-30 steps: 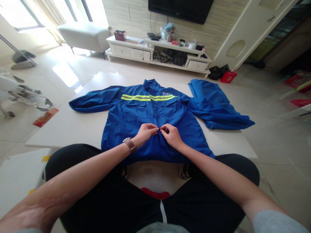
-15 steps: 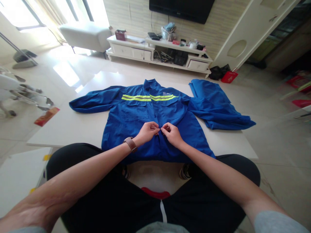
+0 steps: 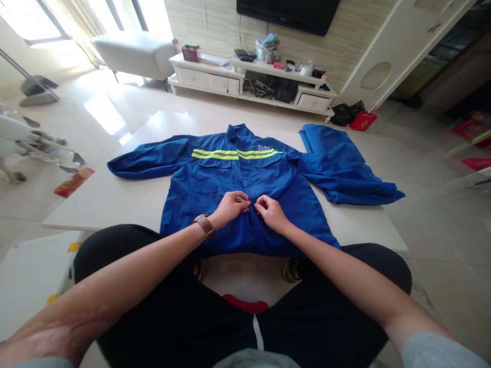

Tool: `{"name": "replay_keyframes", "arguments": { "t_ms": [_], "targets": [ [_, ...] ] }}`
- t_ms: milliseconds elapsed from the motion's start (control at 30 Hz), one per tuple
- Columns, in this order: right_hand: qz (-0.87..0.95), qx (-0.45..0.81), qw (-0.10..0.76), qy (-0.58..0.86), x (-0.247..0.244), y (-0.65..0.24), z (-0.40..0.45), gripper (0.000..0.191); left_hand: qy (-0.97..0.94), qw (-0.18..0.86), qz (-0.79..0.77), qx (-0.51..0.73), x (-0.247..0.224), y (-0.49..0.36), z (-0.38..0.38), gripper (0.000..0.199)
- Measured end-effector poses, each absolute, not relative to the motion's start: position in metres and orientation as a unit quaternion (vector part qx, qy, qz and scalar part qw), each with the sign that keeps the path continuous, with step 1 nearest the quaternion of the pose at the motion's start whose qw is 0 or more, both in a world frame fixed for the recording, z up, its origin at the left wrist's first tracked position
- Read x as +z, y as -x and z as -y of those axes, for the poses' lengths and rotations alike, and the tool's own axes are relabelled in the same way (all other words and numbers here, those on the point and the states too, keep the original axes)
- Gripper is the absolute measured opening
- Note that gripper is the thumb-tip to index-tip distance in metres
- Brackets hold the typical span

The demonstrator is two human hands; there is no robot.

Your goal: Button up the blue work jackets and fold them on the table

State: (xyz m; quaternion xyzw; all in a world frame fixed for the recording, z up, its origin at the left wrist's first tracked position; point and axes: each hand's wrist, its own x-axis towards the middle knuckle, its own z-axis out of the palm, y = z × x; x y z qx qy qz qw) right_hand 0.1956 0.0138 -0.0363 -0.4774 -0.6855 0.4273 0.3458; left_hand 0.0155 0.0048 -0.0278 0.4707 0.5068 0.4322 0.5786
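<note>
A blue work jacket point(image 3: 207, 207) lies face up in front of me, collar away from me and sleeves spread to both sides. Yellow-green reflective stripes point(image 3: 215, 154) cross its chest. My left hand point(image 3: 232, 204), with a brown-strapped watch point(image 3: 206, 226) on the wrist, pinches the front edge at the jacket's middle. Just to its right, my right hand point(image 3: 270, 210) pinches the other side of the front opening. A small gap separates the fingertips. Any fastener between them is too small to make out.
The jacket rests on a low white table point(image 3: 92, 204). Folded blue cloth point(image 3: 333, 145) lies at the right, partly under the sleeve. Beyond stand a white TV cabinet point(image 3: 199, 79) and a grey bench point(image 3: 134, 53). A red and orange packet point(image 3: 74, 182) is at the left edge.
My hands have drawn very slightly apart, the left one shifting a little to the left. Both still pinch at the jacket front, which lies as before.
</note>
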Motion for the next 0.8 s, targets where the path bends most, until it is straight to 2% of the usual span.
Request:
{"name": "replay_keyframes", "arguments": {
  "t_ms": [333, 800],
  "targets": [
    [0.704, 0.383, 0.382, 0.461, -0.032, -0.195, -0.011, 0.012, -0.466, 0.597, -0.476, 0.446, -0.021, -0.015, -0.004, 0.026],
    [0.786, 0.256, 0.351, 0.440, -0.023, -0.199, -0.007, 0.007, -0.337, 0.671, -0.474, 0.460, -0.026, -0.021, 0.001, 0.041]
  ]
}}
